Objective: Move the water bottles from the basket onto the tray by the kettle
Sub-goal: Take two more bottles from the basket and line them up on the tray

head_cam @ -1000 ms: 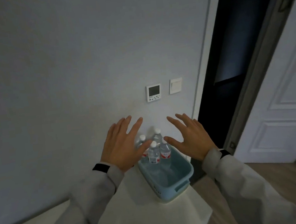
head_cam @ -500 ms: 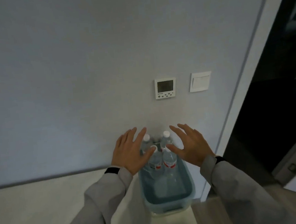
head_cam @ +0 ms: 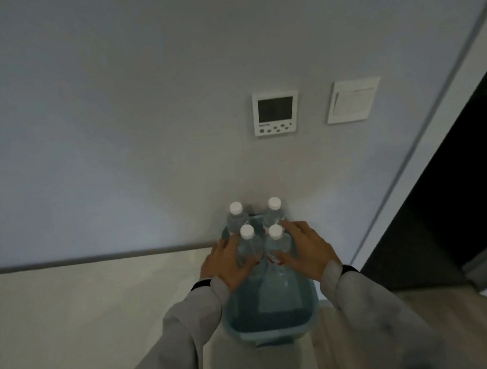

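A plain pale grey painted wall fills the dim view. Above and beyond the grip hang a white square thermostat with a dark screen and, just right of it, a white rocker light switch. Farther right is a dark open doorway; pale wooden flooring lies below.

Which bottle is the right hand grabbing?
The near right bottle: the right hand wraps it. The near left bottle is in the left hand.
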Demonstrator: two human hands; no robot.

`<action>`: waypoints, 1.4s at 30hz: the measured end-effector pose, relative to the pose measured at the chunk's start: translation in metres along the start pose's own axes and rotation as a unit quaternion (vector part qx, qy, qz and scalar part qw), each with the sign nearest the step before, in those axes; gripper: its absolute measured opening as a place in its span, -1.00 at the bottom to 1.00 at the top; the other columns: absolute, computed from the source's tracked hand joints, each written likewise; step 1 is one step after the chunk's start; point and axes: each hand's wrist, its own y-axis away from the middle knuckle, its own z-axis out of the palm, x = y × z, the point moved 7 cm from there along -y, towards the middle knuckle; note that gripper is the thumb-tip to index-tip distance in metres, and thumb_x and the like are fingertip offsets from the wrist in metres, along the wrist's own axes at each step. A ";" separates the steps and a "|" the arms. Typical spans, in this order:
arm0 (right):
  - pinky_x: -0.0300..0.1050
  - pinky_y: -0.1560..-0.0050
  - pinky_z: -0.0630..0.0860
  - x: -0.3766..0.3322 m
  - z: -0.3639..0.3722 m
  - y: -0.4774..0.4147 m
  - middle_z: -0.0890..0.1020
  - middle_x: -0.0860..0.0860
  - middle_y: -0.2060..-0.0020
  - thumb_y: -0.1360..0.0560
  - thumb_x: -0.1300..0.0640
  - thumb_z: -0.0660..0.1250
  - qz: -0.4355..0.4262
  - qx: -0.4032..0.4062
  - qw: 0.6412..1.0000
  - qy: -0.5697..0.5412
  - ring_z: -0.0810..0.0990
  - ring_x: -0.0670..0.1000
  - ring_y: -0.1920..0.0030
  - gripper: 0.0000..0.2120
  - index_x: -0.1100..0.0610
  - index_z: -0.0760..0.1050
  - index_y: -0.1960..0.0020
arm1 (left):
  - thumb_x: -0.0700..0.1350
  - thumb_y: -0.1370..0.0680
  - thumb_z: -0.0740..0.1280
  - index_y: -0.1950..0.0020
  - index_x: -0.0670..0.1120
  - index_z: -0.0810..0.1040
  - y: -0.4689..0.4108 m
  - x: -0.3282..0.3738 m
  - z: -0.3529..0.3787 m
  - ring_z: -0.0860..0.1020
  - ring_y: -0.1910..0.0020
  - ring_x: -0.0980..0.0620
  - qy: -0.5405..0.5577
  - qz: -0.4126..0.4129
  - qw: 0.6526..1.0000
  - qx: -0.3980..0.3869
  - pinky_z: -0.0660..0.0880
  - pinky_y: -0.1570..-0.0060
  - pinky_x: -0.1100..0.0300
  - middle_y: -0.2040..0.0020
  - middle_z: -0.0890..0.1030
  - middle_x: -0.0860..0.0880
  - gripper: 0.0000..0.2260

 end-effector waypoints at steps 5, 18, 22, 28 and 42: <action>0.15 -0.28 0.49 0.004 0.020 -0.012 0.40 0.00 -0.40 -0.43 -0.22 0.40 0.015 -0.005 0.999 -0.035 0.46 0.15 -0.34 -0.33 -0.12 0.24 -0.46 | 0.39 -0.41 0.30 -0.47 0.22 0.07 -0.012 0.002 0.019 0.51 -0.27 -0.22 0.072 -0.020 0.997 0.015 0.51 -0.19 -0.12 -0.42 0.45 -0.06 -0.26; 0.03 -0.30 0.50 0.020 0.033 -0.021 0.49 -0.03 -0.35 -0.40 -0.16 0.48 0.018 0.017 0.993 -0.118 0.53 0.11 -0.30 -0.34 -0.18 0.27 -0.41 | 0.33 -0.38 0.40 -0.39 0.16 0.27 -0.015 0.002 0.021 0.55 -0.25 -0.16 0.157 -0.001 0.986 0.058 0.53 -0.21 -0.12 -0.31 0.56 -0.06 -0.34; -0.04 -0.28 0.47 0.019 0.031 -0.019 0.53 -0.02 -0.31 -0.38 -0.21 0.46 0.020 0.025 0.991 -0.131 0.54 0.11 -0.27 -0.37 -0.20 0.29 -0.37 | 0.25 -0.41 0.42 -0.42 0.09 0.29 -0.006 0.006 0.020 0.56 -0.23 -0.18 0.160 0.002 0.985 0.065 0.54 -0.20 -0.14 -0.29 0.57 -0.09 -0.35; 0.06 -0.28 0.52 0.006 0.019 -0.001 0.57 -0.05 -0.27 -0.37 -0.28 0.43 -0.007 0.045 0.988 -0.147 0.57 0.10 -0.24 -0.41 -0.23 0.30 -0.32 | 0.21 -0.41 0.44 -0.39 0.04 0.36 0.018 0.013 0.009 0.59 -0.17 -0.15 0.163 -0.003 0.983 0.085 0.56 -0.17 -0.09 -0.22 0.62 -0.10 -0.39; -0.08 -0.09 0.53 -0.136 -0.036 0.047 0.64 0.00 -0.16 -0.34 -0.29 0.44 -0.131 0.142 0.979 -0.072 0.62 0.10 -0.12 -0.39 -0.07 0.44 -0.30 | 0.43 -0.30 0.35 -0.18 0.18 0.40 0.114 -0.024 -0.114 0.66 0.07 0.02 0.137 -0.001 0.954 0.267 0.64 0.04 0.11 0.00 0.69 0.04 -0.44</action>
